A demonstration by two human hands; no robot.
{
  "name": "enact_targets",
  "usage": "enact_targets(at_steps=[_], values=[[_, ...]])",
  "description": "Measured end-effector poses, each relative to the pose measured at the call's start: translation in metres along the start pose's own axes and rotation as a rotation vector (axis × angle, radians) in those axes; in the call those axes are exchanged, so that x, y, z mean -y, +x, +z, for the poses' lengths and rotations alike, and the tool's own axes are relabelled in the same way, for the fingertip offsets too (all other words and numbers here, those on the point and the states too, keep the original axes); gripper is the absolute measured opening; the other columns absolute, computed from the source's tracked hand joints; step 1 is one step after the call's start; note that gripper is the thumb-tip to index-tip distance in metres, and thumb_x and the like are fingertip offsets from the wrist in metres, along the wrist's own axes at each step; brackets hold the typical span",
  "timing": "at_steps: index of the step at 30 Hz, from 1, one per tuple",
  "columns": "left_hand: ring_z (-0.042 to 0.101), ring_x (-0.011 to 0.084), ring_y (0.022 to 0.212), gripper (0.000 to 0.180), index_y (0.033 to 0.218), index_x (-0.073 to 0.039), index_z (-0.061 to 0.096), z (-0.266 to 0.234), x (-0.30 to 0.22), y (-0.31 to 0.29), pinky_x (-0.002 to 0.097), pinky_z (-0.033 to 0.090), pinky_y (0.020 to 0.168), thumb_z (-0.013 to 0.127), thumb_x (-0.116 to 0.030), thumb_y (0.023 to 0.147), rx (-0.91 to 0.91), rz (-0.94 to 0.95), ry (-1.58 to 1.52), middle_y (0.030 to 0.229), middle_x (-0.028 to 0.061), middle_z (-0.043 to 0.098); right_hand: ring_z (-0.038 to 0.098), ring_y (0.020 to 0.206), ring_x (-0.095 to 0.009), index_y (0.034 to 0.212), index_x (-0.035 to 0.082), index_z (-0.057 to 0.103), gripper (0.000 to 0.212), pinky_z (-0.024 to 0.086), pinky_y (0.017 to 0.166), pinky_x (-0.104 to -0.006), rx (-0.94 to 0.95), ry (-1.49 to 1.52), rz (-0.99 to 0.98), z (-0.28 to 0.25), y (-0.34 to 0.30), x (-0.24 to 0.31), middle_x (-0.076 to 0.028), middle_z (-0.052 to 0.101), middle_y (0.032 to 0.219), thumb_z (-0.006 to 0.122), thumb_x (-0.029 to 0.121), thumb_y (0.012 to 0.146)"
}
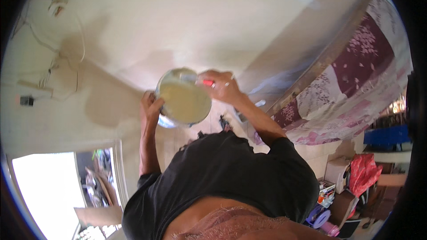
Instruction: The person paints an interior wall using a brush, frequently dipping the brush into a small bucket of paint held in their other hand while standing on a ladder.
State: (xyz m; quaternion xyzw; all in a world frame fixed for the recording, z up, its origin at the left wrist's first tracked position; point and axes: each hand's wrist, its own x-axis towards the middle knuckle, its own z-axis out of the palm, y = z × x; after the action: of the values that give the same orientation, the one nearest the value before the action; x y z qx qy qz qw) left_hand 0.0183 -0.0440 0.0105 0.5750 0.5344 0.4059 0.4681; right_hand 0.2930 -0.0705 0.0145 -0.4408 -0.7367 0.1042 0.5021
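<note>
A round bucket [166, 122] of pale yellowish paint [184, 103] is held up in front of my chest. My left hand [151, 106] grips its left rim, with the thumb bent over the edge. In my right hand [226, 89] is a paintbrush [207, 82] with a red part showing by the fingers. The brush points left across the bucket's far right rim, its head over or in the paint; whether the bristles touch the paint is hard to tell. White spots of paint mark my right hand.
A cream wall [178, 22] rises ahead, with loose wires [80, 40] at left. To the right stands a long slanting piece covered by a maroon-and-white floral cloth [351, 58]. A bright doorway [44, 191] is at lower left; boxes and a red bag [364, 173] are piled at lower right.
</note>
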Motion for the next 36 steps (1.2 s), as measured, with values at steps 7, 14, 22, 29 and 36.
enact_targets(at_steps=[7,14,22,29,36], values=[[0.045,0.0086,0.052,0.020,0.089,0.003,0.056,0.007,0.001,0.005,0.0254,0.039,0.044,0.061,-0.011,0.076,0.022,-0.023,-0.075,0.068,0.0011,0.050,0.062,0.059,-0.024,0.084,0.003,0.067,0.020,0.049,0.057,-0.0349,0.387,0.221,0.221,0.004,-0.022,0.001,-0.014,0.067,0.071,0.080,0.016,0.077],[0.048,0.0103,0.049,0.025,0.092,0.005,0.057,0.007,0.001,0.002,0.0261,0.042,0.042,0.062,-0.012,0.075,0.066,-0.027,-0.050,0.068,0.0032,0.052,0.064,0.064,-0.030,0.089,0.003,0.068,0.018,0.051,0.060,-0.0361,0.070,0.226,0.120,0.032,0.002,-0.003,-0.014,0.067,0.077,0.078,0.014,0.078],[0.049,0.0104,0.052,0.025,0.090,0.007,0.057,0.000,-0.008,-0.005,0.0265,0.043,0.044,0.062,-0.012,0.073,-0.002,-0.012,-0.054,0.067,0.0036,0.053,0.070,0.077,-0.021,0.095,0.001,0.070,0.016,0.057,0.072,-0.0323,-0.227,0.251,0.007,0.001,0.018,-0.010,-0.013,0.073,0.091,0.077,0.005,0.081],[0.052,0.0125,0.052,0.025,0.089,0.006,0.057,0.004,-0.002,-0.011,0.0279,0.045,0.045,0.061,-0.012,0.072,-0.062,-0.028,0.002,0.068,0.0061,0.057,0.058,0.075,-0.009,0.086,-0.003,0.070,0.007,0.051,0.069,-0.0267,-0.804,0.480,0.168,-0.098,0.090,0.001,-0.006,0.068,0.086,0.075,-0.001,0.083],[0.053,0.0140,0.052,0.024,0.088,0.005,0.057,-0.009,0.008,-0.010,0.0290,0.046,0.045,0.063,-0.014,0.073,-0.085,-0.097,0.067,0.068,0.0054,0.054,0.062,0.071,-0.011,0.085,-0.003,0.068,0.009,0.052,0.067,-0.0261,-1.021,0.578,-0.237,-0.138,0.191,0.001,-0.005,0.068,0.081,0.076,-0.001,0.083]])
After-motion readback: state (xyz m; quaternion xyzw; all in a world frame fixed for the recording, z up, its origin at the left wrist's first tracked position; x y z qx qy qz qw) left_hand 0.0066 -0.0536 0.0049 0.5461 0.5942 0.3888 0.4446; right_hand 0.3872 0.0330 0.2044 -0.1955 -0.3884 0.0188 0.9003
